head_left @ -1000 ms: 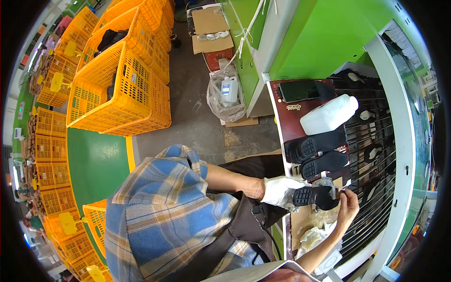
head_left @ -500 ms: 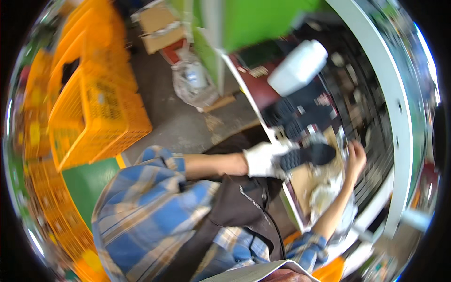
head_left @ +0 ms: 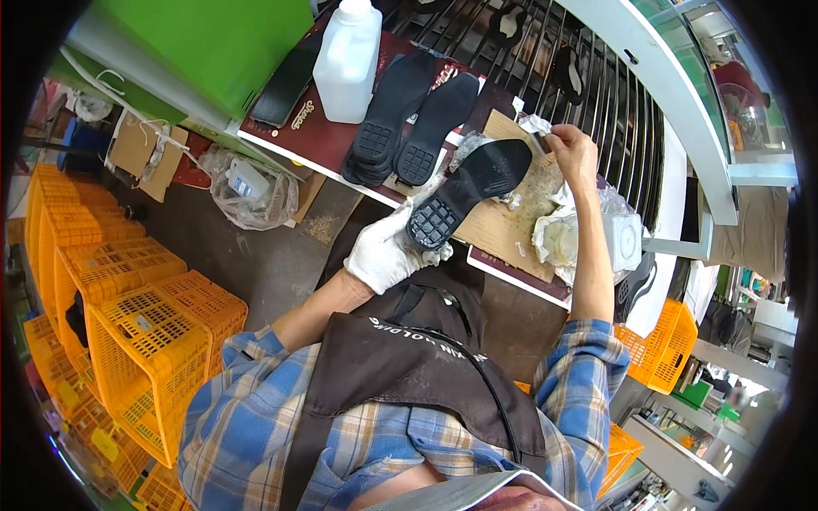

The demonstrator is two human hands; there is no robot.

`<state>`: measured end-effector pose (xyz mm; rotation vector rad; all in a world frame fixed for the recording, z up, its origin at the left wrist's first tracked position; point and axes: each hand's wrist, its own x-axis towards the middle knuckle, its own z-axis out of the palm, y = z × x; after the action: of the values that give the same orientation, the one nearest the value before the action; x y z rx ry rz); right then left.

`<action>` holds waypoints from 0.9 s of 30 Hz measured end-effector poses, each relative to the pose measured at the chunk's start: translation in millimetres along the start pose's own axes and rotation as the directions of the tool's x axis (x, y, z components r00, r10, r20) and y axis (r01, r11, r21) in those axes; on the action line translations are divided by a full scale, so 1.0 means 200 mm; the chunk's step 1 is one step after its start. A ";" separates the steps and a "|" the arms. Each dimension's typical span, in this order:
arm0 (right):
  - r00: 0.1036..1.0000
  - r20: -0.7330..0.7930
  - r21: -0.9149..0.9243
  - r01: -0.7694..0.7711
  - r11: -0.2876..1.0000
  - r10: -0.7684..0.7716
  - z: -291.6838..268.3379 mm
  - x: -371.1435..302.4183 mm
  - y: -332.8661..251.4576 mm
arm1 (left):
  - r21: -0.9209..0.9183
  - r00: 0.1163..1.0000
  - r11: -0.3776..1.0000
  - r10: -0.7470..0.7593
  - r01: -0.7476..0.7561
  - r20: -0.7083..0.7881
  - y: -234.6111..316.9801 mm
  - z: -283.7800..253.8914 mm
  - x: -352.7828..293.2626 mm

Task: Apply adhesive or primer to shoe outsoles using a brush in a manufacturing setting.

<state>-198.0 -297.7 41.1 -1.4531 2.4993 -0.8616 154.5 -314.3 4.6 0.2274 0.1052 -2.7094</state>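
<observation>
My left hand [head_left: 385, 249], in a white glove, is closed around the heel end of a black shoe sole [head_left: 474, 189]. The sole's patterned tread faces up, its toe pointing to the far right. My bare right hand [head_left: 573, 155] is beyond the toe, with thumb and fingers pinched at a small grey and white piece [head_left: 536, 128], whose kind I cannot make out. Below both lies a stained cardboard sheet [head_left: 521, 240]. Left of the held sole, a stack of black soles [head_left: 394, 106] and another black sole [head_left: 440, 126] lie tread up on the table.
A white plastic jug [head_left: 348, 64] stands behind the soles. Crumpled plastic and a clear container [head_left: 622, 241] sit by my right forearm. Beyond runs a rack of metal bars [head_left: 618, 111], some soles on it. Yellow crates [head_left: 162, 341] are stacked at the left, below a green panel [head_left: 187, 51].
The view has turned and become sharp, so the table now lies ahead of me. My left hand still holds the sole; my right hand stays near its toe, fingers pinched.
</observation>
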 end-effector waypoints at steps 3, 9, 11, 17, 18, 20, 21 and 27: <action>0.997 -0.049 0.170 -0.051 0.984 0.060 -0.01 -0.03 -0.01 | 0.038 1.000 0.999 -0.004 0.003 0.022 -0.01 0.00 0.00; 0.996 -0.063 0.076 -0.051 0.996 0.056 -0.03 -0.10 -0.09 | 0.038 1.000 0.999 0.015 -0.014 -0.009 -0.02 0.04 0.00; 0.997 -0.068 0.223 -0.011 0.975 0.027 -0.03 -0.14 -0.13 | 0.053 0.999 0.999 -0.005 0.002 0.048 -0.02 0.04 0.00; 0.993 0.051 0.156 0.099 0.983 -0.108 0.02 -0.19 -0.21 | 0.115 1.000 0.993 0.003 0.000 -0.023 -0.05 0.04 -0.01; 0.995 -0.024 0.032 0.102 0.994 -0.101 0.02 -0.20 -0.22 | 0.127 1.000 0.992 -0.009 0.009 0.004 -0.06 0.04 -0.01; 0.981 -0.190 0.025 0.032 0.999 -0.027 -0.01 -0.22 -0.25 | 0.145 1.000 0.989 -0.019 0.016 0.024 -0.06 0.04 -0.01; 0.994 -0.111 0.187 0.044 0.981 -0.024 -0.02 -0.25 -0.27 | 0.151 1.000 0.988 -0.021 0.018 0.013 -0.06 0.05 -0.01; 0.986 0.030 0.163 0.154 0.974 -0.161 -0.03 -0.44 -0.29 | 0.201 0.988 0.979 -0.057 0.028 0.141 -0.10 0.03 0.01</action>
<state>-109.2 -243.6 62.6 -1.6133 2.2489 -1.0195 143.2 -298.1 10.6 0.0836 -0.2061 -2.7691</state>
